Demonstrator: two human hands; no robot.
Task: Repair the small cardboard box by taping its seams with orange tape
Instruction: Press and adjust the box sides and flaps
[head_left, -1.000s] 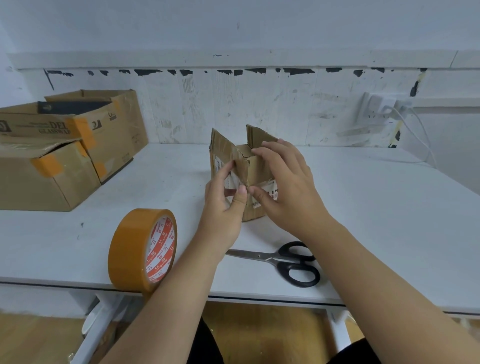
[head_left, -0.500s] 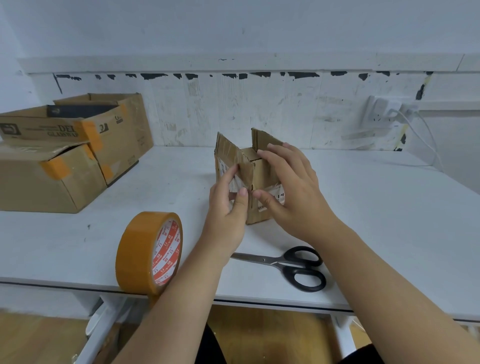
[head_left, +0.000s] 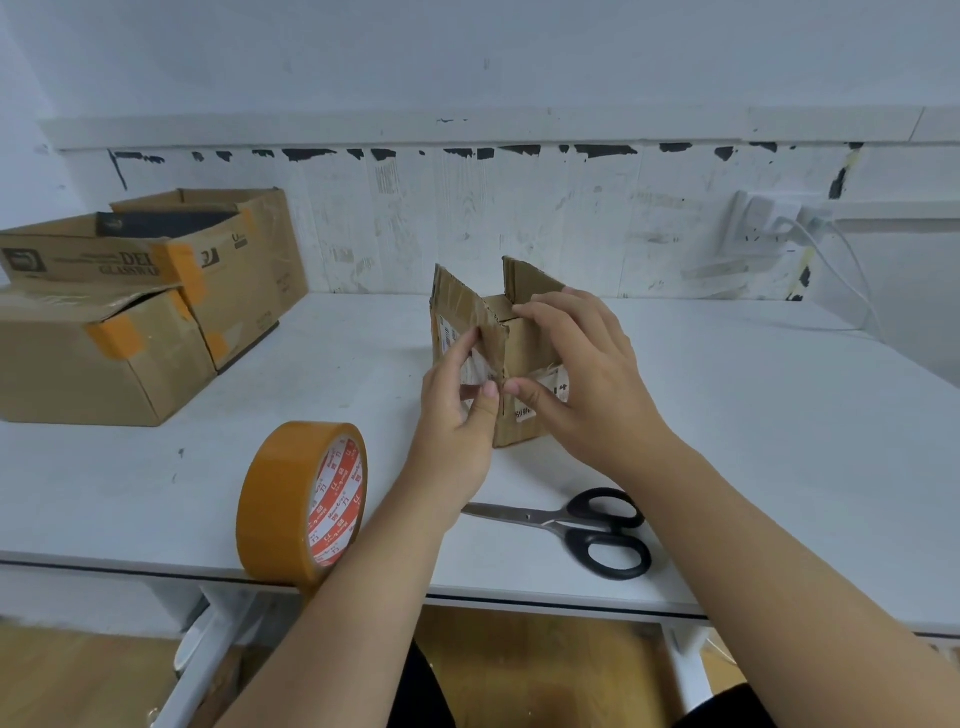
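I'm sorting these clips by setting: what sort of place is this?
Probably a makeshift packing or repair bench in a plain room. A white table against a scuffed, paint-chipped wall holds taped cardboard boxes, an orange tape roll and scissors.

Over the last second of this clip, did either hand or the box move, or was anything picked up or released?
Hardly anything changed. Both hands stay on the small box: the left hand and right hand keep their thumbs together at its near corner seam, the right fingers over the top edge. Nothing was picked up or released. The tape roll and scissors lie untouched on the table.
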